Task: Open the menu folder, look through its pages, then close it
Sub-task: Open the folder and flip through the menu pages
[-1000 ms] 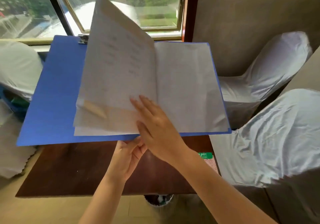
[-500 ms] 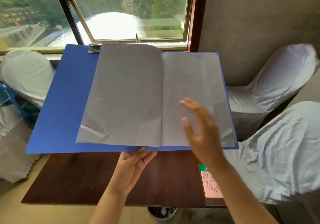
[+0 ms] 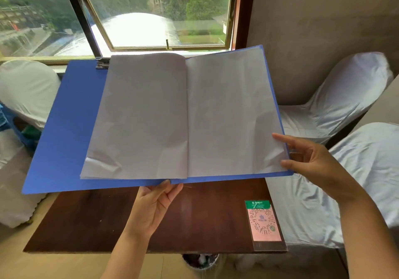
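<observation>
The blue menu folder (image 3: 64,131) is held open above a dark wooden table (image 3: 90,220), its white pages (image 3: 146,114) lying flat on both sides of the spine. My left hand (image 3: 151,207) grips the folder from below at the bottom of the spine, thumb on the front edge. At the folder's right edge, my right hand (image 3: 311,162) has its thumb and forefinger around the lower corner of the right-hand page (image 3: 233,114) and cover. A metal clip (image 3: 102,62) sits at the top of the left cover.
A pink and green QR-code card (image 3: 264,224) lies at the table's near right corner. White-covered chairs stand at the right (image 3: 345,97), near right (image 3: 367,170) and left (image 3: 26,88). A window (image 3: 155,13) is behind the folder. A bin (image 3: 200,260) sits under the table.
The lifted page has been laid flat onto the left stack. My right hand has moved from the middle of the pages to the folder's right edge. My left hand stays under the spine.
</observation>
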The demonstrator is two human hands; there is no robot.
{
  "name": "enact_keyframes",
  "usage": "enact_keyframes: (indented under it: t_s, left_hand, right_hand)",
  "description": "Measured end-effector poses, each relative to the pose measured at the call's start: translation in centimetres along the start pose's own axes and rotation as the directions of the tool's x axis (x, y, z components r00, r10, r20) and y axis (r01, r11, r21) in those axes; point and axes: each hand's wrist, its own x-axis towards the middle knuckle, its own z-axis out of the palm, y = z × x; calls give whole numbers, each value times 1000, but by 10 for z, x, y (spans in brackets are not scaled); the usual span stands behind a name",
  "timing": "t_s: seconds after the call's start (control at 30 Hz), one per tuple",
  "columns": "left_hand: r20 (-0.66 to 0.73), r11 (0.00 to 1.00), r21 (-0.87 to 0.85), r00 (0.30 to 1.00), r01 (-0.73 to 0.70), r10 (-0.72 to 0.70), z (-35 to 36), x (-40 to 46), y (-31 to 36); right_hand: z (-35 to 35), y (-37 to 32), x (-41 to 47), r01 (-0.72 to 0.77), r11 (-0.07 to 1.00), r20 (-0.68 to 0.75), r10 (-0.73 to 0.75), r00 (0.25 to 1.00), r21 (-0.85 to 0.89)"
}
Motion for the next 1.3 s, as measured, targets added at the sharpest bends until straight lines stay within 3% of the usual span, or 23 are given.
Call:
enact_keyframes:
  t_s: [0.4,0.57,0.63,0.7,0.77,0.83,0.9,0.93,1.07,1.17,1.23,1.3]
  left_hand:
    - [36,1000,2,999,-20,19,8,-4,2]
    - [14,1000,11,1000,-19,18,6,-4,3]
    - [6,1000,0,1000,-13,13,5,-4,1]
    - [5,1000,-6,1000,-11,12,4,-4,0]
    - [2,1000,-11,1000,-17,17,4,-3,0]
    - [-2,1000,-10,1000,-26,26,5,-3,2]
    - [-5,1000,-9,1000,-28,28,6,-3,1]
    - [-7,1000,-8,1000,-26,26,6,-4,1]
    - [-5,999,28,1000,-18,19,9,-4,-2]
    - [2,999,31,1000,-10,10,11,-6,-3]
    - [1,1000,27,1000,-10,10,12,-7,-4]
    - [-6,999,32,1000,-13,13,15,-7,-5]
  right_hand:
    - [22,1,6,149,960,-284,-215,934,-238]
    - [32,-11,4,124,835,-350,-354,867,-537]
    - [33,-14,2,177,810,-327,-412,850,-559]
    - [35,-17,-2,226,905,-370,-361,856,-360]
    - [39,-23,-4,241,962,-391,-175,904,127]
    - [43,-22,0,185,793,-320,13,947,581]
    - [46,-21,4,119,639,-238,103,966,760]
    - [50,-22,7,97,635,-207,101,973,767]
    - [74,-19,18,22,790,-238,158,958,613]
    - [97,-22,23,-27,928,-131,81,988,372]
    - [115,-28,22,81,988,-111,-66,992,129]
    - [135,-36,18,251,966,-72,-255,964,-57]
